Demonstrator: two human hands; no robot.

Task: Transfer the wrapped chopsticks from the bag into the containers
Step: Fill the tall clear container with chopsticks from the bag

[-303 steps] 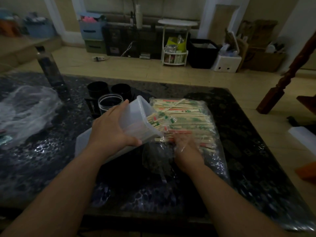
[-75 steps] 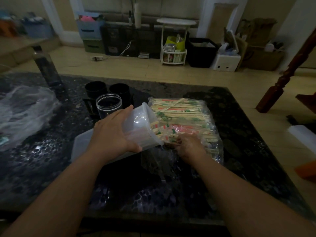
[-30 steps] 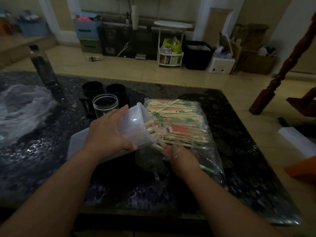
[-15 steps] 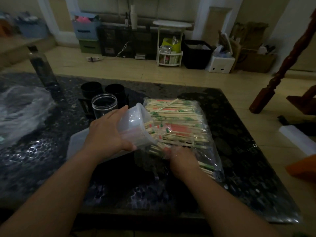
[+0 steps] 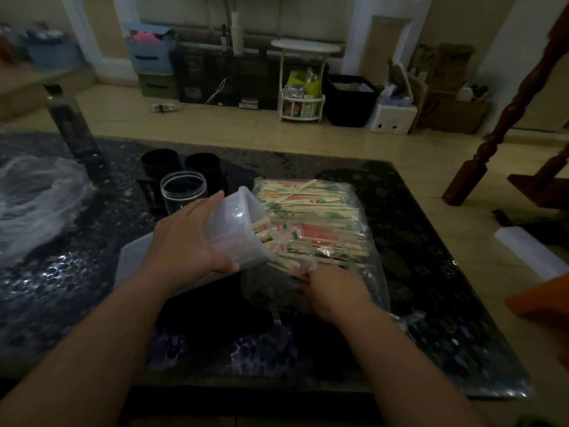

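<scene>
At the middle of the table (image 5: 431, 272), our left hand (image 5: 187, 238) still grips the tilted container (image 5: 238, 223) while our right hand (image 5: 332, 288), drawn back from deeper in the bag (image 5: 374, 272), now pinches a few chopsticks (image 5: 281, 265) at the container's mouth, so we judge another batch is about to go in.

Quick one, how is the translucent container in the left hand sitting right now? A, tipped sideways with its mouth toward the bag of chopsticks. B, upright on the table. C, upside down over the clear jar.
A: the left hand grips the translucent container tilted, its open mouth facing the bag, with wrapped chopsticks poking out of it.
</scene>
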